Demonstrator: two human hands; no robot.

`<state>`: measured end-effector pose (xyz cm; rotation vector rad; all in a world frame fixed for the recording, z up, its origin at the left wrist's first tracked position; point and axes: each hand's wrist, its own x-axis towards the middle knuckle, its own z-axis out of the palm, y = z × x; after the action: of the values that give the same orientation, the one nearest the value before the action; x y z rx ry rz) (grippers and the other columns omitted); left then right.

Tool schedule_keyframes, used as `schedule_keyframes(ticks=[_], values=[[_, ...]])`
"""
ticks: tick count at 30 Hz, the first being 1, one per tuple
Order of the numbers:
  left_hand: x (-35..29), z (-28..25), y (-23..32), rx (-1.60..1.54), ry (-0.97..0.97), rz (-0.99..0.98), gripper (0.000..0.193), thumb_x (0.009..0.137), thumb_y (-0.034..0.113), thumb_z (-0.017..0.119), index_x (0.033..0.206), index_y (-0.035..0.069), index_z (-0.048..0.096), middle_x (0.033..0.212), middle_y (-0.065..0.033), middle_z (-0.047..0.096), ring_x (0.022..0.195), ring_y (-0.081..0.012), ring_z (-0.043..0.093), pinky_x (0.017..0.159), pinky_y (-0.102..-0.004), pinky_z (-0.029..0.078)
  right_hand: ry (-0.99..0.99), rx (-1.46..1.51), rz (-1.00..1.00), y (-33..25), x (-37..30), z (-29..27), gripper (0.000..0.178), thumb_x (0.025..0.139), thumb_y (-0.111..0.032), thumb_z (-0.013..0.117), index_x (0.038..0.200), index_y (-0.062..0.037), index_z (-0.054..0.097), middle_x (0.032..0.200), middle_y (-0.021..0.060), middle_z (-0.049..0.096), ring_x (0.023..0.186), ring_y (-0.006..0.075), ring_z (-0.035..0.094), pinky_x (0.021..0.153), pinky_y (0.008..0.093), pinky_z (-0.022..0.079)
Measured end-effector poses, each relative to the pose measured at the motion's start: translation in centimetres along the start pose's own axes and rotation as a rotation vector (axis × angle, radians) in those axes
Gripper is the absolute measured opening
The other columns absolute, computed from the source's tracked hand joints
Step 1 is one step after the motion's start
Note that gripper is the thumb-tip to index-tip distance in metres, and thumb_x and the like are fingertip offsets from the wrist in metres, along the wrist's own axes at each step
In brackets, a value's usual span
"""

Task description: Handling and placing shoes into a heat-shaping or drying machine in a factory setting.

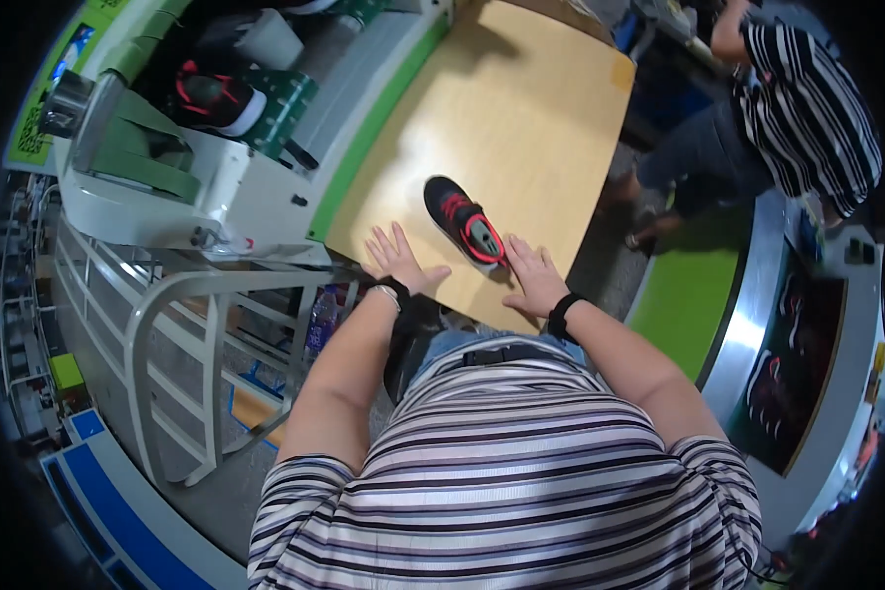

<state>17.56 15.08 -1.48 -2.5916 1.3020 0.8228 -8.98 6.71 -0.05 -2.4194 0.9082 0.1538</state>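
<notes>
Left hand [399,267] and right hand [539,284] spread, neither pinching; shoe [463,222] could skid if right fingertips bump its heel.

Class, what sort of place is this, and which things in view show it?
Probably a shoe factory or workshop: a black and red shoe rests on a wooden tabletop, a similar shoe sits by white and green machinery at left, and another person is at right.

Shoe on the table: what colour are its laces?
The laces are pinkish-red, seen best in the head view.
</notes>
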Motion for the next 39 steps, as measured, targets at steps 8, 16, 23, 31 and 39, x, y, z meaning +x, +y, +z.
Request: schedule_keyframes(ticks=[8,16,23,31,39], values=[[1.9,-0.6,1.3,-0.137,-0.019,-0.031,0.13,0.068,0.073,0.07,0.156,0.012,-0.003,0.159,-0.0247,-0.013,0.146,-0.0472,-0.01,0.11,-0.0715,0.008,0.008,-0.104,0.133,-0.4,-1.5,2.0,0.088,0.087,-0.044,0.063,0.155,-0.0137,0.016,0.161,0.0136,0.015,0.149,0.0326,0.013,0.118,0.0555,0.012],[3.3,-0.3,8.4,-1.161,0.163,0.138,0.084,0.081,0.031,0.078,0.145,0.005,0.031,0.135,-0.0179,0.049,0.118,-0.0293,0.055,0.094,-0.0424,0.052,-0.118,0.024,0.113,-1.4,0.8,1.1,0.095,0.076,-0.039,0.072,0.153,-0.0088,0.024,0.16,0.0161,0.017,0.15,0.029,0.013,0.119,0.049,0.013],[3.1,-1.3,10.9,-1.159,0.229,0.145,0.08,0.069,-0.008,0.068,0.141,0.009,0.037,0.133,-0.0181,0.046,0.115,-0.0318,0.051,0.095,-0.0422,0.048,0.037,-0.028,0.125,1.1,-0.4,5.0,0.093,0.083,-0.056,0.061,0.156,-0.0169,0.019,0.164,0.0083,0.009,0.151,0.0258,0.006,0.119,0.0543,0.007],[5.0,-6.8,8.5,-0.929,0.468,-0.081,0.069,0.071,0.0,0.069,0.133,0.016,0.047,0.132,-0.0199,0.049,0.108,-0.0349,0.059,0.082,-0.0447,0.061,0.022,-0.099,0.151,2.7,-0.4,6.0,0.092,0.086,-0.064,0.051,0.157,-0.0197,0.013,0.164,0.0075,0.006,0.151,0.0266,0.003,0.12,0.0517,0.003],[7.3,-2.0,2.1,-1.009,0.748,0.263,0.086,0.06,0.003,0.08,0.137,0.001,0.041,0.132,-0.019,0.049,0.113,-0.0337,0.055,0.096,-0.0444,0.048,0.036,0.079,0.005,0.4,0.8,3.2,0.089,0.075,-0.039,0.075,0.15,-0.011,0.034,0.158,0.0141,0.026,0.146,0.0319,0.024,0.116,0.0508,0.021]])
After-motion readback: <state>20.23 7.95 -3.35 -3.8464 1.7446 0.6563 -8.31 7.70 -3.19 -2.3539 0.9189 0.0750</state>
